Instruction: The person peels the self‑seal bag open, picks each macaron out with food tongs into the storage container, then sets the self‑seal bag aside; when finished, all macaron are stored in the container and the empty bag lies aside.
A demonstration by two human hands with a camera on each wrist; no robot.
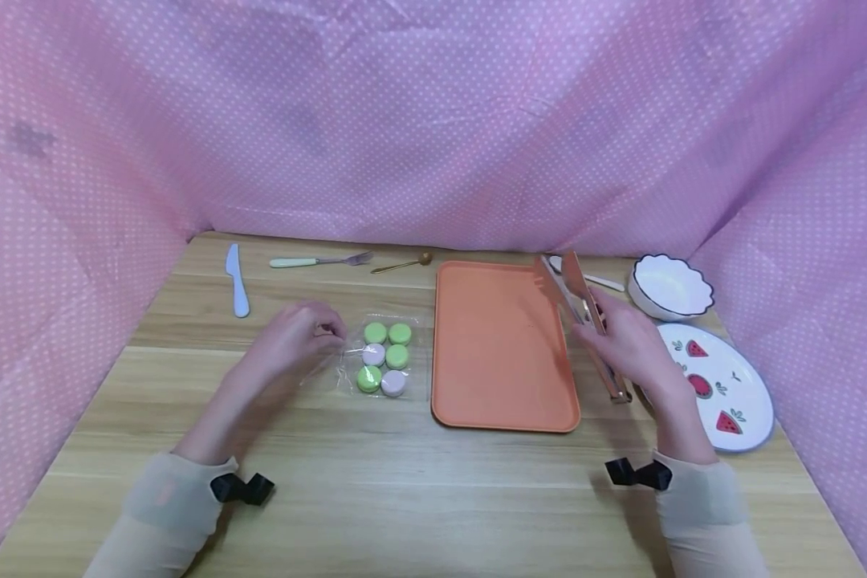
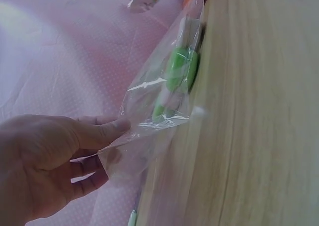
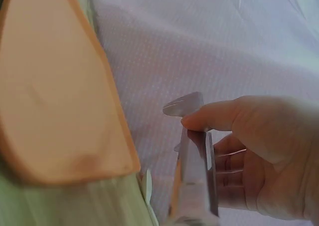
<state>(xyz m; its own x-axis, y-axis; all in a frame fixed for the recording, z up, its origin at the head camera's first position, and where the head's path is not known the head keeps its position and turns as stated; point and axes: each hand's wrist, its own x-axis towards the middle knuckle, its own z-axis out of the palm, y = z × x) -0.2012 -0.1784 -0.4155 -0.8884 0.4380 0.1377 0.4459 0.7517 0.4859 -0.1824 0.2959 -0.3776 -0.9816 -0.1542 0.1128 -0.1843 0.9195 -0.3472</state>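
Observation:
My left hand (image 1: 298, 337) pinches the open edge of a clear plastic bag (image 2: 144, 106) between thumb and fingers, lifting that side. Inside the bag lie several macarons, green (image 1: 397, 356) and pale purple (image 1: 393, 383), in two columns on the table. My right hand (image 1: 624, 333) grips metal tongs (image 1: 598, 345) around the middle, thumb on one arm and fingers on the other. The tongs' tips are spread apart with nothing between them, over the right edge of an orange tray (image 1: 506, 353). In the right wrist view the tongs (image 3: 194, 171) point away from the camera.
At the back left lie a blue knife (image 1: 237, 281), a fork (image 1: 321, 261) and a small gold spoon (image 1: 405, 263). Another spoon (image 1: 605, 282) lies behind the tongs. A white scalloped bowl (image 1: 670, 286) and a watermelon-patterned plate (image 1: 751, 393) stand at the right. Pink dotted cloth (image 1: 433, 128) surrounds the table.

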